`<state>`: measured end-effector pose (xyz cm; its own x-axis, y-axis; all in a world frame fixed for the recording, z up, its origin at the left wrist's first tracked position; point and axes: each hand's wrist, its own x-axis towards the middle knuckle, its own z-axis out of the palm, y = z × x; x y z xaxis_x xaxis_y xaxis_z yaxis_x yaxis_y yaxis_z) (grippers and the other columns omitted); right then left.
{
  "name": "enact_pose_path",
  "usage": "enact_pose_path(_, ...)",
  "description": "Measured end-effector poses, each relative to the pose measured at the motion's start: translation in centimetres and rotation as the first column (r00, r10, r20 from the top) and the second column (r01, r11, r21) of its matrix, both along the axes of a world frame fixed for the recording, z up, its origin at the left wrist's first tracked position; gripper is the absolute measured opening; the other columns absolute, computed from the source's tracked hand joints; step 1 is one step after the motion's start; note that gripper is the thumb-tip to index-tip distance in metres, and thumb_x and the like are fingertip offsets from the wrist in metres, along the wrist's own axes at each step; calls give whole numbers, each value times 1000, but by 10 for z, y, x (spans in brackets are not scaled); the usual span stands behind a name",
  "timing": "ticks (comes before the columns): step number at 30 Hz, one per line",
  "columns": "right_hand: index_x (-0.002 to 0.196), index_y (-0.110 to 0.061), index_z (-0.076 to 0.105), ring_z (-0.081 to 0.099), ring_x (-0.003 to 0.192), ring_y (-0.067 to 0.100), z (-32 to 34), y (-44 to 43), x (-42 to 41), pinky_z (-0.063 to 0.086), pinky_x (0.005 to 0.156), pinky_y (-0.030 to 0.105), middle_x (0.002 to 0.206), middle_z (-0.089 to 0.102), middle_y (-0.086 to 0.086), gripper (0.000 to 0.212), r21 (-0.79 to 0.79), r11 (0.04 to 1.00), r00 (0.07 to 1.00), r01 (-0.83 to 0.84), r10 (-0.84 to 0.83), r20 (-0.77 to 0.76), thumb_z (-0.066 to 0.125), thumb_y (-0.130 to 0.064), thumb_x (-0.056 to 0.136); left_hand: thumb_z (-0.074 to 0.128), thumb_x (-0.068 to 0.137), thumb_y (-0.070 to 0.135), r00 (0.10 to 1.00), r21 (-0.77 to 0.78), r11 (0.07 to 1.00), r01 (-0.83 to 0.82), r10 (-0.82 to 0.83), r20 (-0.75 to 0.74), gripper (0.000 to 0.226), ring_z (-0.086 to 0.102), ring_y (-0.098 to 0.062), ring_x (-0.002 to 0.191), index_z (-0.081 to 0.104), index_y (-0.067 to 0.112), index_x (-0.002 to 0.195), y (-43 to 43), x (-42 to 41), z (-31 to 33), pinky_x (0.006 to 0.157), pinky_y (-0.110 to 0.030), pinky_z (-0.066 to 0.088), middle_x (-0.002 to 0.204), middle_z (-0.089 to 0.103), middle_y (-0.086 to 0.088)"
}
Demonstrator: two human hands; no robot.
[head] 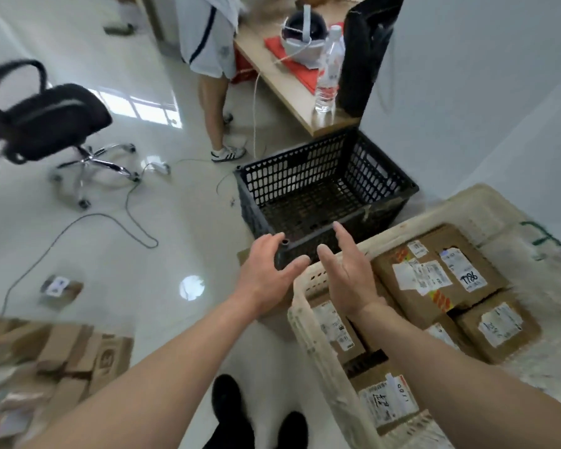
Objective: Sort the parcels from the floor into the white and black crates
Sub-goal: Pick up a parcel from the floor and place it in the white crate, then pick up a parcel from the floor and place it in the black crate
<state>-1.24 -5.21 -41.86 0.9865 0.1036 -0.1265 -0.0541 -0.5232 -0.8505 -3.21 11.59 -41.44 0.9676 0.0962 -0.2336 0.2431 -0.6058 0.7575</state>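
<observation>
Two crates are sitting side by side on the floor. The white crate (300, 319), on the right, is carrying five labelled parcels (434, 251), as far as I'm counting. The black crate (289, 176), just beyond it, is showing its bare mesh bottom. Lower left, a blurred pile (55, 354) of parcels is lying on the floor, too smeared to count, and one small parcel (60, 290) is lying alone, well apart. Both hands are hanging released, fingers spread, grasping nothing: left hand (266, 270) over the black crate's near corner, right hand (347, 273) over the white crate's rim.
</observation>
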Motion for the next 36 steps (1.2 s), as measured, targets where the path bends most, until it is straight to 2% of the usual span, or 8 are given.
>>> enact_pose_path(3, 164, -29, 18, 30, 151, 15, 0, 40, -7, 28, 121, 40, 167, 29, -2, 102, -16, 991, 991, -135, 135, -11, 35, -80, 76, 64, 91, 54, 988, -19, 988, -153, 154, 13, 77, 39, -18, 142, 39, 15, 153, 46, -33, 6, 118, -36, 32, 155, 38, -3)
enact_pose_path(7, 164, -27, 14, 32, 151, 17, 5, 100, -21, 26, 118, 31, 167, 31, 1, 105, -44, 955, 956, -292, 292, 2, 41, -78, 77, 63, 92, 52, 940, -19, 939, -342, 342, -7, 76, 37, -20, 144, 36, 18, 154, 112, -87, 8, 119, -43, 32, 158, 33, -3)
enact_pose_path(12, 162, -22, 26, 27, 153, 14, 11, 179, -54, 20, 122, 29, 167, 30, -2, 89, -83, 882, 884, -463, 467, 32, 45, -64, 86, 62, 93, 52, 845, -21, 845, -534, 534, 2, 74, 41, -18, 141, 36, 20, 154, 185, -162, 12, 117, -42, 34, 159, 31, 1)
enact_pose_path(17, 153, -26, 48, 24, 154, 12, 12, 255, -109, 19, 121, 31, 166, 33, -1, 93, -132, 804, 811, -580, 585, -2, 37, -78, 77, 62, 92, 54, 736, -63, 735, -675, 677, 13, 77, 38, -15, 143, 33, 21, 155, 250, -249, 11, 117, -38, 34, 160, 30, 3)
enact_pose_path(21, 154, -29, 46, 23, 154, 11, 11, 312, -169, 19, 120, 28, 167, 31, -2, 90, -103, 746, 752, -658, 659, -28, 41, -75, 77, 63, 92, 56, 643, -103, 640, -761, 766, 9, 80, 36, -14, 143, 29, 23, 156, 293, -331, 10, 115, -36, 33, 158, 33, 5)
enact_pose_path(23, 156, -30, 41, 24, 154, 10, 10, 340, -198, 20, 126, 34, 166, 32, -5, 89, -69, 721, 724, -689, 689, -32, 43, -74, 78, 61, 92, 57, 598, -95, 596, -797, 802, 12, 79, 37, -14, 142, 29, 23, 157, 313, -370, 10, 110, -32, 33, 156, 36, 6)
enact_pose_path(25, 157, -33, 38, 26, 153, 10, 9, 366, -225, 23, 126, 42, 166, 32, -7, 92, -49, 690, 691, -723, 722, -37, 42, -76, 76, 58, 89, 62, 556, -65, 556, -829, 831, 26, 81, 38, -17, 142, 30, 25, 156, 332, -408, 8, 112, -38, 35, 158, 36, 3)
enact_pose_path(36, 158, -29, 37, 34, 150, 14, 4, 491, -363, 31, 123, 43, 162, 41, -4, 94, -62, 434, 436, -899, 900, -17, 42, -73, 76, 54, 99, 49, 189, -43, 188, -981, 982, -9, 61, 43, -24, 138, 37, 24, 153, 391, -595, 2, 113, -38, 35, 156, 35, -4)
